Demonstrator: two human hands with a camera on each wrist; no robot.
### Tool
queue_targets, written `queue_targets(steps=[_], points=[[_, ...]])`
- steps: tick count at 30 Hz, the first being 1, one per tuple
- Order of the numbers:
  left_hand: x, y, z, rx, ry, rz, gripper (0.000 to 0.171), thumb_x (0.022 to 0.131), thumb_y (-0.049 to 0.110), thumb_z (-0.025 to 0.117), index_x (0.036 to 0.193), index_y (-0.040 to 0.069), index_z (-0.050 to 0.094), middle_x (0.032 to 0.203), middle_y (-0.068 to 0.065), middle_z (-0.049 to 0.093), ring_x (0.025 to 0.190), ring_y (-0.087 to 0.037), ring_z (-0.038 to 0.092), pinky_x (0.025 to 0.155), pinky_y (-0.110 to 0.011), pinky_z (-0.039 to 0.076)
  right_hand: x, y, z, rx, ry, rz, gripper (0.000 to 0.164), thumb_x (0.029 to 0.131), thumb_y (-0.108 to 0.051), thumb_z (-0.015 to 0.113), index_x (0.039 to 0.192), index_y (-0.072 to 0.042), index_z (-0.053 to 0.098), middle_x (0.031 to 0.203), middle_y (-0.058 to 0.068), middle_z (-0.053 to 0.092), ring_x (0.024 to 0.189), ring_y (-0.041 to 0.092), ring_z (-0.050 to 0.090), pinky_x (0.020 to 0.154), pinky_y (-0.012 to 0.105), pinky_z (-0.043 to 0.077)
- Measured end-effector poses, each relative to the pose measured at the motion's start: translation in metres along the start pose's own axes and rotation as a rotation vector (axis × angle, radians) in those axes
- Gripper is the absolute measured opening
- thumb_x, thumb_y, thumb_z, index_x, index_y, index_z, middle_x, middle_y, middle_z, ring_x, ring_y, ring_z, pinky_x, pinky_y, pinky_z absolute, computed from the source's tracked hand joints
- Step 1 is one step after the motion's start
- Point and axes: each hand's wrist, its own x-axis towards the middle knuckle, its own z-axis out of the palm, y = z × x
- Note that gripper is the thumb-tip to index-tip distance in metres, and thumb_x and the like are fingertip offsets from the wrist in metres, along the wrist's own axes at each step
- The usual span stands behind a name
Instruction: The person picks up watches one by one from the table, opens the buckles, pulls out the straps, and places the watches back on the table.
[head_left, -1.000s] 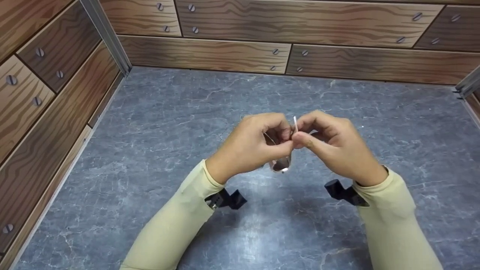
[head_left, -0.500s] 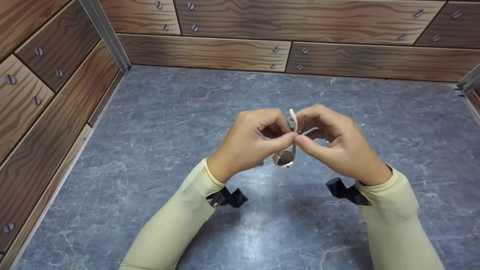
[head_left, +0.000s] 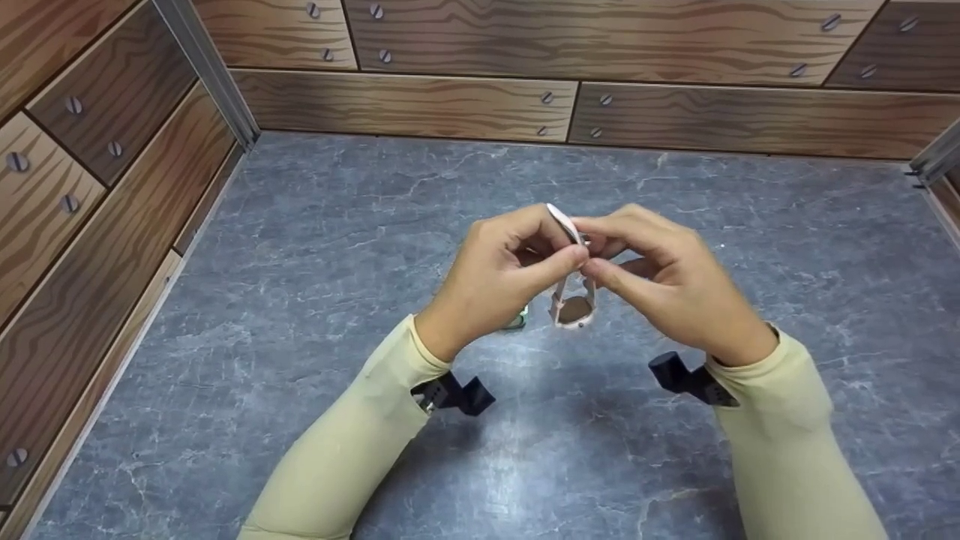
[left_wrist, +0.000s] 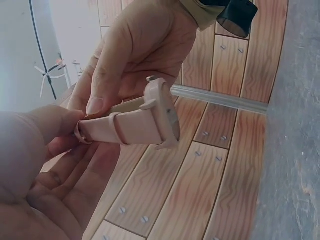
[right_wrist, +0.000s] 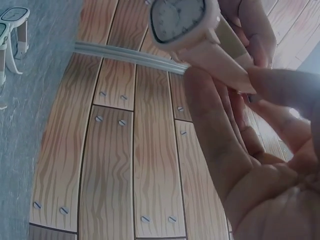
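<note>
A wristwatch (head_left: 575,311) with a pale pink strap is held up between both hands, the strap closed into a loop and its case hanging below. My left hand (head_left: 501,262) pinches the strap between thumb and index finger. Opposite it, my right hand (head_left: 667,277) pinches the strap at the same spot, fingertips nearly meeting. A light strap end (head_left: 564,221) sticks up between them, leaning left. In the left wrist view the pink strap (left_wrist: 137,127) shows side on, a keeper loop round it. The right wrist view shows the pale square dial (right_wrist: 181,19). Fingers partly hide the buckle area.
Part of a green object (head_left: 517,321) shows beneath the left hand. A white watch (right_wrist: 14,16) lies on the grey marbled table (right_wrist: 47,65), beside the edge of another. Wood-patterned walls (head_left: 420,109) enclose the back and left.
The strap end between the fingers has lengthened and tipped left. More of the watch case shows below the hands, and a green object has come into sight under the left hand.
</note>
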Motion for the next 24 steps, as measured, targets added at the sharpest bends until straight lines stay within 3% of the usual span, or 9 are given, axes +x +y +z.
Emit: queue_targets(steps=[5, 9, 17, 24], points=[[0.001, -0.002, 0.000, 0.021, 0.041, -0.011, 0.016, 0.097, 0.008, 0.072, 0.085, 0.001, 0.065, 0.090, -0.005, 0.070, 0.072, -0.009, 0.065, 0.066, -0.031, 0.058, 0.002, -0.001, 0.003, 0.051, 0.063, 0.138, 0.027, 0.095, 0.003, 0.071, 0.122, -0.001, 0.069, 0.099, 0.008, 0.070, 0.090, 0.020, 0.071, 0.076, 0.026, 0.061], [0.000, -0.004, 0.001, 0.042, 0.073, -0.018, 0.018, 0.097, 0.009, 0.074, 0.083, 0.001, 0.065, 0.093, -0.006, 0.073, 0.075, -0.007, 0.066, 0.065, -0.028, 0.057, 0.002, 0.000, 0.005, 0.047, 0.100, 0.202, 0.013, 0.095, -0.001, 0.072, 0.109, -0.001, 0.072, 0.100, 0.004, 0.073, 0.088, 0.020, 0.072, 0.076, 0.026, 0.061], [0.000, -0.009, -0.002, 0.038, 0.169, 0.009, 0.016, 0.096, 0.006, 0.074, 0.083, 0.000, 0.066, 0.085, -0.006, 0.072, 0.068, -0.006, 0.055, 0.060, -0.023, 0.046, 0.002, 0.005, 0.009, 0.024, 0.089, 0.189, 0.011, 0.093, 0.000, 0.075, 0.104, -0.003, 0.076, 0.097, 0.004, 0.075, 0.084, 0.017, 0.072, 0.071, 0.025, 0.061], [0.007, -0.011, -0.009, -0.089, 0.282, 0.038, 0.014, 0.095, 0.000, 0.072, 0.086, -0.005, 0.063, 0.095, -0.014, 0.074, 0.079, -0.017, 0.070, 0.073, -0.036, 0.062, 0.002, 0.010, 0.007, 0.040, 0.071, 0.152, 0.011, 0.093, 0.005, 0.072, 0.103, 0.001, 0.073, 0.095, 0.006, 0.075, 0.083, 0.019, 0.072, 0.071, 0.028, 0.062]])
